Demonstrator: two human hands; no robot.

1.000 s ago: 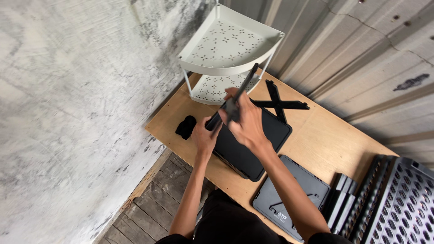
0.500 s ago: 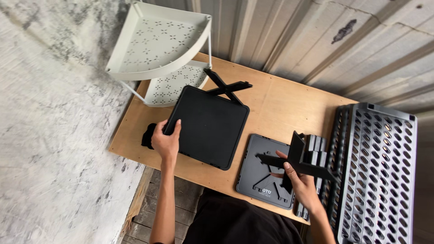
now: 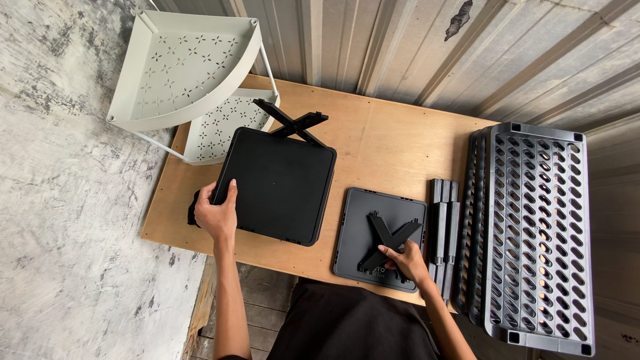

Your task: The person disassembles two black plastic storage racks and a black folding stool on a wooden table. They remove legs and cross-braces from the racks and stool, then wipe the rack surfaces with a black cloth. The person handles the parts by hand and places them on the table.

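Left hand: it is grasping the near left edge of the large black square plastic panel, thumb lying on the top face and the fingers curling under the rim; the grip is clenched on that edge.
Large black panel: it is lying flat on the bare plywood bench, left of centre, slightly turned against the bench edge.
Right hand: it is pinching the lower end of the black X-shaped plastic cross brace, its grip closing around one leg of the brace.
Cross brace in hand: it is resting on the smaller dark grey square plastic panel, which is lying flat at the near edge of the bench.
Second black X-shaped brace: it is sticking out from behind the far edge of the large black panel, touching it.
Grey plastic posts: they are lying side by side just beside the grey panel, on its right.
Grey perforated plastic shelf panels: they are stacking at the right end of the bench.
White metal corner rack with star cut-outs: it is standing at the far left corner, two tiers showing.
Small black object: it is lying behind the left hand, too hidden to identify.
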